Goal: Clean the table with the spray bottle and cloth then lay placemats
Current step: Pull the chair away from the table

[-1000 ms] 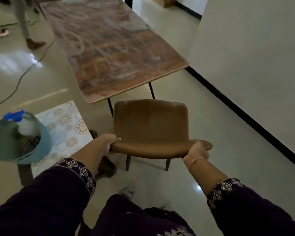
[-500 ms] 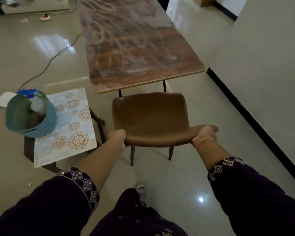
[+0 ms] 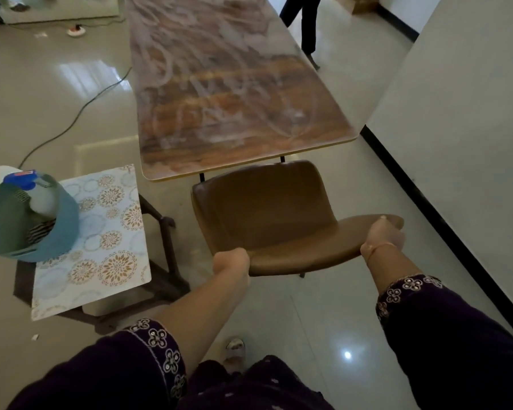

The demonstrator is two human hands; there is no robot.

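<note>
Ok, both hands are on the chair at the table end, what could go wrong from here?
Pushed forward, the chair, gripped by the left hand and right hand, could knock the table edge just ahead of it.
The basket holding the spray bottle sits on the side table close to the left arm; a swing could tip it.

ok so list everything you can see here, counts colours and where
table: 1, brown wood with white smears, ahead
chair: 1, brown, at the table's near end
placemat: at least 1, pale blue with gold flowers, on a dark stand at left
basket: 1, teal, on the placemat
spray bottle: 1, blue head, in the basket
cloth: 1, striped, in the basket
cable: 1, dark, on floor at left
another person's legs: dark, far right of the table
hands: 2, bare; left hand and right hand each grip the chair seat's edge
</note>
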